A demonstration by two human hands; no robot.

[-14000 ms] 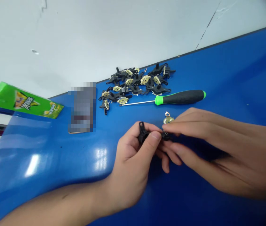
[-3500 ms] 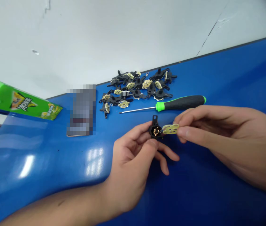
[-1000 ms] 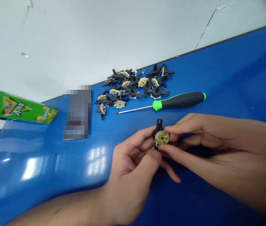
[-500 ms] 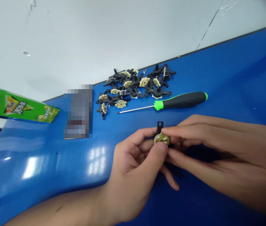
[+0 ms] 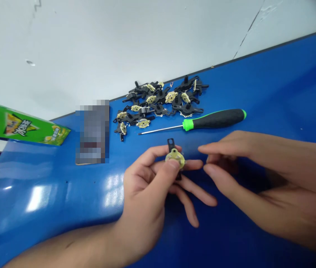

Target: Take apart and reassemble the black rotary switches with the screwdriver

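Between its thumb and fingers my left hand (image 5: 152, 186) grips a small black plastic part with a round yellowish plate (image 5: 176, 155). The part's slotted black tab points away from me, and the thumb covers the lower plate. To the right, my right hand (image 5: 244, 175) is apart from the part, its thumb and index finger separated with nothing seen between them. Beyond both hands lies a screwdriver (image 5: 216, 118) with a black and green handle, its tip pointing left.
Several similar black parts with yellowish plates (image 5: 171, 97) are piled near the table's back edge. A pixelated flat object (image 5: 92, 132) lies left of them, and a green carton (image 5: 26, 124) is farther left. The blue table (image 5: 91, 197) meets a pale wall (image 5: 91, 48).
My right hand has let go of the black part and opened. My left hand has carried the part a little to the left, and its lower fingers have spread.
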